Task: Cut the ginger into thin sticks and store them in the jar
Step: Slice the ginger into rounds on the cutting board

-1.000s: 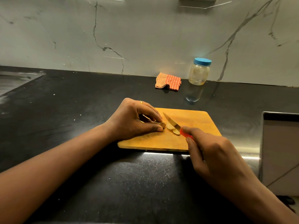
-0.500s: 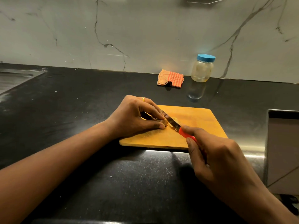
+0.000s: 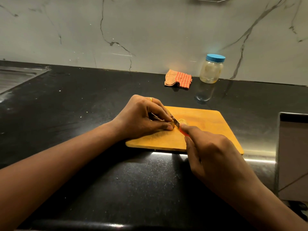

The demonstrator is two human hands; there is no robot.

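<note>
Well, on the head view I count one board (image 3: 208,129), one knife (image 3: 177,123), one lidded jar (image 3: 211,70) by the wall (image 3: 150,30), one cloth (image 3: 178,79). Since a second ago the blade has slid against the left hand (image 3: 143,116), whose curled fingers pin the ginger (image 3: 182,121) on the board; the right hand (image 3: 213,157) grips the red handle.

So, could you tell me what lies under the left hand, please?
The left hand pins a ginger piece on the cutting board; only its tip shows beside the knife blade. Fingers cover the rest.
</note>
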